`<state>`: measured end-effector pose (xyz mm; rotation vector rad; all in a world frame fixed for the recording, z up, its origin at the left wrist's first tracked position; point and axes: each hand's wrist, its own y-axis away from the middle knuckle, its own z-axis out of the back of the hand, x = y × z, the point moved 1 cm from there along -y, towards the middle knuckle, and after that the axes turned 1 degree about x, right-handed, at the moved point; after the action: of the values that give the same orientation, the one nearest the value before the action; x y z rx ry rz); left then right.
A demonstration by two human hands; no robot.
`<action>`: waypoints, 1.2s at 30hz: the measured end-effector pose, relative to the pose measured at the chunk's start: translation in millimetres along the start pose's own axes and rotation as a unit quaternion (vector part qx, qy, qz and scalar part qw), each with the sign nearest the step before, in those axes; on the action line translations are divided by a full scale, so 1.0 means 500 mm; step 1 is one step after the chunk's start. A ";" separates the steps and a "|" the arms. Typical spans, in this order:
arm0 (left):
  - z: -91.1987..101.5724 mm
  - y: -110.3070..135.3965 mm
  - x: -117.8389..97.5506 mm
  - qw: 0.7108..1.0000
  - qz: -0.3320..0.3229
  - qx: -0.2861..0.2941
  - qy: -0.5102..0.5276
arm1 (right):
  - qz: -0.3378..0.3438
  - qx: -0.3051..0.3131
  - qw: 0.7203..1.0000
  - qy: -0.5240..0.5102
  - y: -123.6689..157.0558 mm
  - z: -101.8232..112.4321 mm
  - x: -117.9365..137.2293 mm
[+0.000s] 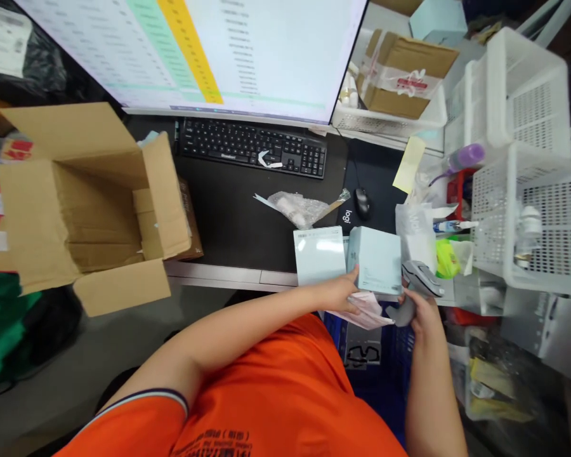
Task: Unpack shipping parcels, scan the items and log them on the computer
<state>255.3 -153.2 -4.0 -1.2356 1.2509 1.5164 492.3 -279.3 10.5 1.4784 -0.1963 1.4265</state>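
My left hand (343, 291) grips a pale blue box (375, 259) by its lower left corner, together with some pink and white paper slips (365, 311) held beneath it. My right hand (417, 311) is wrapped round the handle of a grey handheld scanner (421, 279), whose head lies right beside the box's lower right corner. A second pale blue box (320, 255) lies flat on the desk edge just left of the held one.
An open cardboard box (90, 203) stands at left. A keyboard (253, 147), monitor (209, 51), mouse (362, 203) and a plastic bag (299, 208) sit on the dark desk. White perforated baskets (528, 216) are stacked at right.
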 end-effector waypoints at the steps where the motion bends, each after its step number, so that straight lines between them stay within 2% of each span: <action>1: 0.003 0.007 -0.003 1.000 0.008 0.004 -0.011 | -0.007 0.003 1.000 0.002 -0.010 -0.009 -0.002; 4: 0.019 0.051 -0.016 0.999 0.044 -0.030 -0.009 | 0.004 0.003 1.000 0.025 -0.019 -0.029 0.001; 7: 0.044 0.121 -0.021 0.986 0.089 -0.113 0.081 | 0.054 -0.001 0.997 0.060 0.012 -0.034 0.023; 9: 0.062 0.173 -0.017 0.965 0.125 -0.183 0.139 | 0.064 0.030 0.994 0.081 0.048 -0.037 0.045; 12: 0.082 0.247 -0.003 0.911 0.191 -0.292 0.220 | 0.040 0.108 0.986 0.118 0.097 -0.051 0.075; 14: 0.088 0.286 0.014 0.853 0.222 -0.367 0.298 | 0.033 0.140 0.977 0.158 0.108 -0.063 0.087; 17: 0.091 0.330 0.053 0.752 0.219 -0.495 0.376 | 0.043 0.104 0.967 0.230 0.081 -0.066 0.088; 19: 0.093 0.352 0.087 0.705 0.208 -0.555 0.390 | 0.061 0.045 0.958 0.275 0.043 -0.052 0.088; 22: 0.100 0.373 0.131 0.663 0.187 -0.605 0.399 | 0.084 -0.026 0.938 0.335 -0.006 -0.024 0.104; 24: 0.106 0.380 0.148 0.655 0.174 -0.619 0.397 | 0.088 -0.033 0.933 0.346 -0.010 -0.022 0.128; 25: 0.109 0.380 0.152 0.657 0.172 -0.621 0.391 | 0.087 -0.015 0.936 0.340 0.000 -0.032 0.141; 28: 0.115 0.373 0.152 0.664 0.176 -0.628 0.366 | 0.069 0.103 0.938 0.323 0.066 -0.106 0.169; 31: 0.117 0.358 0.154 0.659 0.186 -0.635 0.357 | 0.062 0.214 0.901 0.372 0.146 -0.219 0.168; 34: 0.112 0.346 0.165 0.648 0.182 -0.635 0.378 | 0.079 0.252 0.871 0.415 0.191 -0.314 0.146; 36: 0.106 0.343 0.173 0.640 0.177 -0.636 0.393 | 0.092 0.261 0.862 0.424 0.202 -0.349 0.129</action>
<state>62.5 -134.8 -51.8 -2.9558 0.7380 2.3869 326.4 -165.7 76.7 1.0958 0.6654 2.2756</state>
